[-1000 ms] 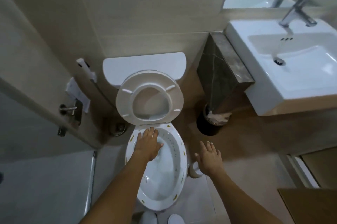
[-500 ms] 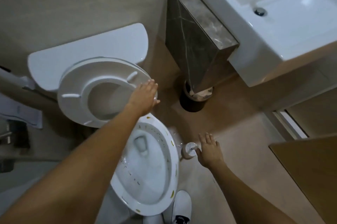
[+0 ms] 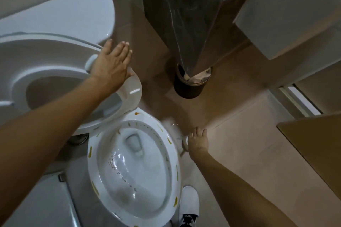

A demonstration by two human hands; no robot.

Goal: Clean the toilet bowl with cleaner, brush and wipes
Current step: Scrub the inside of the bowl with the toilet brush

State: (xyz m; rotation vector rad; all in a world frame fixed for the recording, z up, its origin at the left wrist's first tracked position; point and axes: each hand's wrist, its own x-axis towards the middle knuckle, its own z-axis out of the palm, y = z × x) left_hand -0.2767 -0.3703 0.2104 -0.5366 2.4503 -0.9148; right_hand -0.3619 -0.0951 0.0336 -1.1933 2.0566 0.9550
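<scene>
On the far left I see the raised toilet seat [image 3: 55, 64], a white ring tilted back toward the white tank [image 3: 73, 10] behind it. My left hand [image 3: 112, 64] lies flat against the right edge of the seat, fingers spread and straight, palm on the plastic, not curled around anything. Below and just right of the seat sits the toilet bowl [image 3: 132, 167], in the lower centre of the view. The bowl is white and oval, with the narrow drain opening toward the seat end and clear water pooled in the bottom. Yellow-brown smears dot the flat rim at intervals all the way round, and small dark specks run across the inner wall near the water. Just beside the bowl's right edge, my right hand [image 3: 197, 141] reaches down to the floor [image 3: 249, 143] over a small white object [image 3: 184, 139]; the hand covers most of it, so I cannot tell what the object is or whether the fingers have closed on it. A white shoe [image 3: 190, 204] shows at the bowl's lower right. Farther right and up, a dark round bin [image 3: 190, 86] with crumpled paper inside stands on the beige tiles under a dark marble-look cabinet [image 3: 184, 14].
</scene>
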